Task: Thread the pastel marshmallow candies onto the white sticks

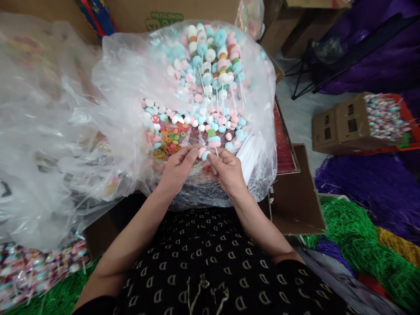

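In the head view my left hand [180, 168] pinches a pink marshmallow [201, 152] between thumb and finger. A light blue marshmallow [205, 155] sits against it, at the thumb tip of my right hand [229, 169]. The fingers of my right hand are closed around the lower end of a white stick [216, 152]. Threaded on that stick are pink and blue marshmallows [214, 141] with a green gummy ring [211, 132] above them. Just beyond my hands lie loose marshmallows [201, 127] and, to the left, a heap of gummy rings [169, 139].
Several filled candy skewers [222, 65] lie at the back of the clear plastic sheet [124, 87]. White sticks [246, 153] are bundled at the right. A cardboard box [297, 192] stands beside the work surface; green shredded filler [351, 227] and a box of wrapped candy [387, 117] are farther right.
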Motion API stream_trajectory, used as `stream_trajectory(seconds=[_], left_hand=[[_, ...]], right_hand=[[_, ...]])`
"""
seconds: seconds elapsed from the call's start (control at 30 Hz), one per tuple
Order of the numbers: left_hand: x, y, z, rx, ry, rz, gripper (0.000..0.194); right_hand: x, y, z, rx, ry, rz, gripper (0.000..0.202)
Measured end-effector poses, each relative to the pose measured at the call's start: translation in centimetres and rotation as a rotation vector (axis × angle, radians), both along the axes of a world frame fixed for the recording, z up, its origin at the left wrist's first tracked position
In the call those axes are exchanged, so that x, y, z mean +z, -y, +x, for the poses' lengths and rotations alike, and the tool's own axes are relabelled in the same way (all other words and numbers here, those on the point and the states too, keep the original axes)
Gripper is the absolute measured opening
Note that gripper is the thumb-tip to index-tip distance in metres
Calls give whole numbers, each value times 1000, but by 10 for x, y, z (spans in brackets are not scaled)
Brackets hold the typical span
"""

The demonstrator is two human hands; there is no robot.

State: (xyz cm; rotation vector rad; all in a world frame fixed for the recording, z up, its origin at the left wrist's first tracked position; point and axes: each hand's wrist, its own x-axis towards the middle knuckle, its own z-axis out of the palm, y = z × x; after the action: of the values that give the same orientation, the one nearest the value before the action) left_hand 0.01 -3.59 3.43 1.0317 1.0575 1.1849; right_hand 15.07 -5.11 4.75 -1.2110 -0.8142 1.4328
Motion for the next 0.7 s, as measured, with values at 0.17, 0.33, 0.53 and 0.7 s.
stream_trajectory(seconds=[0.17, 0.33, 0.53, 0.7], left_hand=[[-7, 6, 0, -73, -152, 40, 35], [-5, 10, 7, -53, 83, -52, 46], [-1, 9, 5, -69, 80, -67, 40], [-3, 0, 3, 13, 237, -178, 35]], right_hand=[[2, 2, 0, -18, 124, 48, 50], [-1, 4, -3, 32, 298, 102, 41], [-11, 3, -5, 11, 327, 225, 30], [5, 14, 8, 112, 269, 174, 39]])
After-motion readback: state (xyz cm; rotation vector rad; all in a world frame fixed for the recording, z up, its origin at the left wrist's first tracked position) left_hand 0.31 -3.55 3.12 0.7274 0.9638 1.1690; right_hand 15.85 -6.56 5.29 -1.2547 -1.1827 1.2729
